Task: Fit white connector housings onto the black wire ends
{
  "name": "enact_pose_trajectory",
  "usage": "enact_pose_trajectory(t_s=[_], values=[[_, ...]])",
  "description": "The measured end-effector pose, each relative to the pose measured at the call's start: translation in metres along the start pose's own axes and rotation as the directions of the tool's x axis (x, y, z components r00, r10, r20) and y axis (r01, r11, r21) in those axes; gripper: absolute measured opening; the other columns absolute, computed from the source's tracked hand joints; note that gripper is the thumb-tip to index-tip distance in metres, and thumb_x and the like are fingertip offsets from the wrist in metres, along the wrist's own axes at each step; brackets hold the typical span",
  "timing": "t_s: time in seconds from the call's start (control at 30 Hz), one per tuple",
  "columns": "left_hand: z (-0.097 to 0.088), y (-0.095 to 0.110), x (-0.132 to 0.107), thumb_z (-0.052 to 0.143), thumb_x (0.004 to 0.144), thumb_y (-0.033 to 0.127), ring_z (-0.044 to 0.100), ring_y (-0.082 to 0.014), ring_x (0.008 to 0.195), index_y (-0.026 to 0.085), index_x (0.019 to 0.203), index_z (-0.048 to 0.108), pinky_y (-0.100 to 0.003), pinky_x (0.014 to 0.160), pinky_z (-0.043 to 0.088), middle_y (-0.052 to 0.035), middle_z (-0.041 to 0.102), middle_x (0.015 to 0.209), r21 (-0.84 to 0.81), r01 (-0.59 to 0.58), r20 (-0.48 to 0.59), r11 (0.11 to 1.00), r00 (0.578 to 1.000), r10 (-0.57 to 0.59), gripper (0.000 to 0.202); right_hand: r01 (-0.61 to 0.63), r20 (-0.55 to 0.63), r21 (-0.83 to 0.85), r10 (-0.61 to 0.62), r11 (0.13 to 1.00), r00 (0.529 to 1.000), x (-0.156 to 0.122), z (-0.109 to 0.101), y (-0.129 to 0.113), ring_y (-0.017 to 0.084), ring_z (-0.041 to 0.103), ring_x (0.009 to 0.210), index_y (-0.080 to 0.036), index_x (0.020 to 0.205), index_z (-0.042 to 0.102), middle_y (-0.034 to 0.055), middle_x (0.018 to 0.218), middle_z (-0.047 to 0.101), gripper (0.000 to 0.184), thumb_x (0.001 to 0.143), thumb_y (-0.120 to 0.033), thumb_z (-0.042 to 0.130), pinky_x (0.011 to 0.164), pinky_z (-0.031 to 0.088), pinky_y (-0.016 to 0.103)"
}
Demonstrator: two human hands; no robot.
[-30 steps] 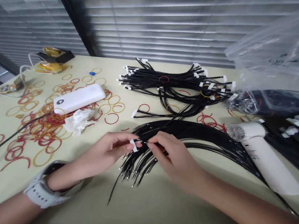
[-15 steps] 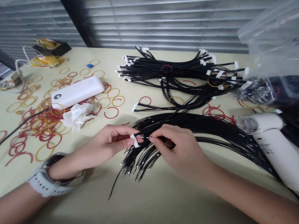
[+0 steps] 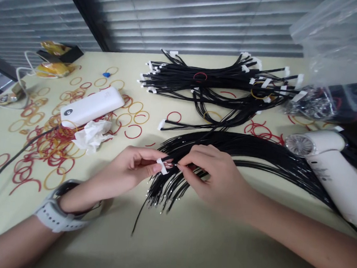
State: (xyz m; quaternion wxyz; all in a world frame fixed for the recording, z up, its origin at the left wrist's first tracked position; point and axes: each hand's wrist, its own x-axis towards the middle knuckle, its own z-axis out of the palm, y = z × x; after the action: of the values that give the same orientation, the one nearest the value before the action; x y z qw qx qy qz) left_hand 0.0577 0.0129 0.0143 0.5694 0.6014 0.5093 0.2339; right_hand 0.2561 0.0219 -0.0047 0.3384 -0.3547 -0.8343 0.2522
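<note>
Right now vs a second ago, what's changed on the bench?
Only the view, visibly: the scene sits higher in the picture, and the white fan also further right. No visible grab or release. Unchanged: left hand pinching the white connector, right hand pinching a thin wire beside it; black wire bundle, power bank and rubber bands as they were.

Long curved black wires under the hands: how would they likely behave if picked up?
The black wires would probably flex and sag, being thin and lying in a curve. They might also splay or slide apart, since their shiny-tipped ends fan out separately.
</note>
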Motion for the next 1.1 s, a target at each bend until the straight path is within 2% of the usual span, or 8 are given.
enact_pose_trajectory(t_s=[0.23,0.73,0.87,0.93,0.97,1.03,1.07,1.1], values=[[0.002,0.002,0.0,0.056,0.08,0.02,0.059,-0.0143,0.082,0.011,0.098,0.061,-0.023,0.07,0.049,-0.0067,0.064,0.095,0.033,-0.001,0.003,0.999,1.0,0.001,0.021,0.023,0.039,-0.025,-0.022,0.999,0.999,0.001,-0.002,-0.001,0.009,0.046,0.067,-0.015,0.075,0.059,0.0001,0.068,0.055,0.015,0.08,-0.012,0.045,0.063,0.029,0.025],[0.002,0.0,0.001,0.055,0.08,0.019,0.059,-0.0131,0.079,0.01,0.098,0.06,-0.021,0.068,0.048,-0.0064,0.064,0.091,0.074,-0.023,-0.022,0.997,0.999,0.025,0.021,-0.033,0.072,0.036,0.03,0.999,0.997,0.002,-0.004,-0.004,0.008,0.047,0.066,-0.015,0.074,0.055,-0.0018,0.069,0.055,0.009,0.077,-0.01,0.049,0.064,0.032,0.021],[0.006,0.002,-0.005,0.051,0.083,0.019,0.059,-0.0134,0.079,0.011,0.099,0.059,-0.021,0.067,0.05,-0.0056,0.064,0.092,0.216,-0.095,-0.024,0.972,0.994,0.103,0.02,-0.026,0.097,0.032,0.023,0.999,0.995,0.002,-0.004,-0.003,0.008,0.045,0.065,-0.015,0.075,0.054,-0.0007,0.072,0.055,0.009,0.079,-0.011,0.046,0.065,0.03,0.023],[0.015,0.004,-0.013,0.046,0.085,0.016,0.059,-0.0141,0.083,0.014,0.102,0.058,-0.023,0.071,0.05,-0.005,0.062,0.096,0.464,-0.188,-0.055,0.866,0.969,0.24,0.021,-0.008,0.106,0.029,0.005,1.0,0.994,0.001,-0.004,0.001,0.009,0.045,0.067,-0.015,0.076,0.052,-0.0005,0.072,0.054,0.009,0.079,-0.011,0.045,0.065,0.03,0.023],[0.021,0.005,-0.019,0.043,0.084,0.01,0.057,-0.0154,0.087,0.014,0.105,0.056,-0.027,0.076,0.049,-0.0058,0.06,0.1,0.626,-0.231,-0.046,0.745,0.943,0.33,0.025,0.008,0.123,0.02,-0.01,1.0,0.992,0.0,-0.004,0.004,0.009,0.045,0.068,-0.015,0.075,0.051,-0.0004,0.072,0.054,0.009,0.08,-0.011,0.045,0.065,0.029,0.024],[0.035,0.006,-0.028,0.037,0.082,0.003,0.057,-0.0215,0.089,0.006,0.112,0.051,-0.032,0.072,0.051,-0.013,0.057,0.103,0.875,-0.268,0.042,0.403,0.872,0.488,0.034,0.049,0.184,-0.015,-0.046,0.999,0.982,-0.001,-0.005,0.009,0.01,0.044,0.07,-0.015,0.075,0.05,0.0001,0.073,0.053,0.01,0.079,-0.01,0.044,0.066,0.028,0.025],[0.041,0.006,-0.031,0.035,0.081,0.002,0.056,-0.0246,0.089,0.001,0.113,0.05,-0.033,0.068,0.052,-0.0167,0.056,0.103,0.935,-0.256,0.105,0.245,0.861,0.498,0.036,0.072,0.217,-0.038,-0.062,0.997,0.974,-0.002,-0.006,0.012,0.011,0.044,0.07,-0.015,0.074,0.05,0.0004,0.073,0.053,0.01,0.079,-0.01,0.043,0.066,0.028,0.026],[0.048,0.006,-0.033,0.033,0.079,0.0,0.057,-0.0263,0.088,-0.003,0.111,0.05,-0.034,0.065,0.053,-0.0188,0.056,0.101,0.962,-0.235,0.137,0.137,0.853,0.504,0.037,0.093,0.244,-0.06,-0.076,0.994,0.967,-0.002,-0.007,0.014,0.011,0.043,0.069,-0.015,0.074,0.049,0.0007,0.072,0.052,0.011,0.079,-0.009,0.042,0.066,0.028,0.026]])
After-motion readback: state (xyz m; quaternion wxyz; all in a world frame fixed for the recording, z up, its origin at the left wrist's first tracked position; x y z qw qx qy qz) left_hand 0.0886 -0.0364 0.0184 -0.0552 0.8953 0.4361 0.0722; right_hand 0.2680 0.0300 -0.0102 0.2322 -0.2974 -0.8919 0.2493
